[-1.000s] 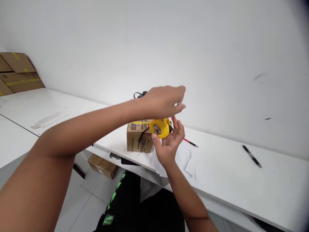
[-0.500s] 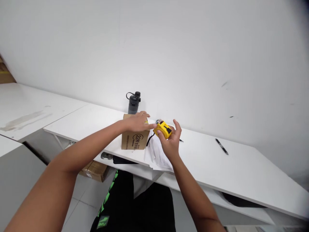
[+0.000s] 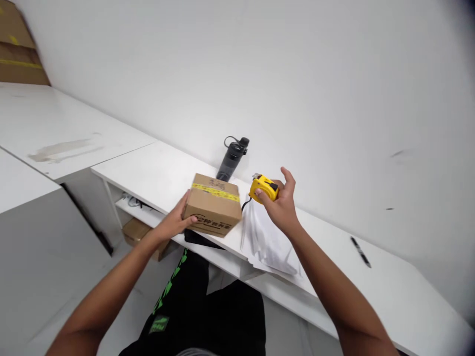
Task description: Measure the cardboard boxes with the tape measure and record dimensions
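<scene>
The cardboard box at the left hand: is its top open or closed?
Closed: the cardboard box has yellow tape running across its top.

Box point(image 3: 212, 203) is matt cardbd; tape msr point(image 3: 261, 188) smooth plastic; bottle point(image 3: 231, 159) plastic w/ sheen; sheets point(image 3: 264, 240) paper; bench point(image 3: 178, 170) smooth.

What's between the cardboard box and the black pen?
The head view shows white sheets beside the box, then the right forearm crossing the stretch before the pen.
</scene>
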Available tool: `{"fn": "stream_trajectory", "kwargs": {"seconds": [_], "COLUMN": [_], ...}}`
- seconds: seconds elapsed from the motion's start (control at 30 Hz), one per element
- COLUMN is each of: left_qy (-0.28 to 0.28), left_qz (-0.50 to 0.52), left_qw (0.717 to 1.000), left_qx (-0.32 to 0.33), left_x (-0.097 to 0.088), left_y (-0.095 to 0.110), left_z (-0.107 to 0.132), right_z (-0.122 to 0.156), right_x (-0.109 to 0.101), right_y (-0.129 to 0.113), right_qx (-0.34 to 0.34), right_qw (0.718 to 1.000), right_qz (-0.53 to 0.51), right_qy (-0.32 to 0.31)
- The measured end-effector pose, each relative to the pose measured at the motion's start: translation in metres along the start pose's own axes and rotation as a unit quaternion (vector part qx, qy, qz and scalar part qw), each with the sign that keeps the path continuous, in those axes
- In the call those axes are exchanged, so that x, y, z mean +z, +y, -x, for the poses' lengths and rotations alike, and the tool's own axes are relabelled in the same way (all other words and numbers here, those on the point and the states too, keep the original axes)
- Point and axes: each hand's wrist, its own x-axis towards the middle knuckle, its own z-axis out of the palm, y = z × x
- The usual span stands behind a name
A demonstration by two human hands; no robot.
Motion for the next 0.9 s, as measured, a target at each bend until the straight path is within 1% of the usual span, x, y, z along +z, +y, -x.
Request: {"fn": "stream_trajectory", "kwargs": {"seconds": [0.07,0.1,0.17,0.2,0.23,0.27,0.33,0.37,0.4,0.47,0.57,0.63,0.7,0.8,0.9], "left_qy": [0.03,0.063,0.153,0.185,0.203,0.193,0.13,0.085,0.051,0.02,0.021,-0.003,-0.031,-0.071,-0.082], "left_qz": [0.009,0.014,0.037,0.049,0.053,0.046,0.012,0.002,-0.002,0.002,0.033,0.065,0.092,0.086,0.026], "left_qw": [0.999,0.998,0.988,0.981,0.978,0.98,0.991,0.996,0.999,1.0,0.999,0.998,0.995,0.994,0.996], "left_qx": [-0.01,-0.011,0.003,0.01,0.012,0.007,-0.004,-0.007,-0.009,-0.011,-0.007,-0.002,0.002,0.005,0.007], "left_x": [0.007,0.008,0.003,-0.001,-0.006,-0.012,-0.02,-0.023,-0.024,-0.024,-0.019,-0.015,-0.011,-0.008,-0.009], "left_y": [-0.007,-0.005,0.013,0.026,0.042,0.059,0.092,0.107,0.118,0.135,0.146,0.15,0.154,0.164,0.175], "left_z": [0.008,0.009,0.004,0.0,-0.005,-0.01,-0.02,-0.024,-0.028,-0.034,-0.041,-0.046,-0.053,-0.065,-0.074], "right_z": [-0.007,-0.01,-0.012,-0.012,-0.011,-0.01,-0.006,-0.005,-0.003,-0.002,-0.003,-0.003,-0.003,-0.002,0.0], "right_x": [0.018,0.025,0.034,0.039,0.042,0.046,0.054,0.057,0.06,0.061,0.052,0.044,0.037,0.03,0.023], "right_y": [-0.01,-0.016,-0.029,-0.035,-0.041,-0.046,-0.056,-0.061,-0.065,-0.071,-0.072,-0.066,-0.058,-0.045,-0.038], "right_qx": [-0.054,-0.086,-0.162,-0.202,-0.239,-0.274,-0.331,-0.352,-0.366,-0.371,-0.328,-0.297,-0.282,-0.288,-0.306], "right_qw": [0.996,0.99,0.968,0.953,0.938,0.923,0.902,0.894,0.89,0.889,0.903,0.911,0.914,0.912,0.902], "right_qz": [0.042,0.076,0.155,0.19,0.217,0.236,0.253,0.255,0.256,0.258,0.268,0.274,0.279,0.286,0.301], "right_qy": [-0.055,-0.079,-0.115,-0.125,-0.129,-0.13,-0.119,-0.107,-0.094,-0.072,-0.072,-0.085,-0.081,-0.053,-0.05]}}
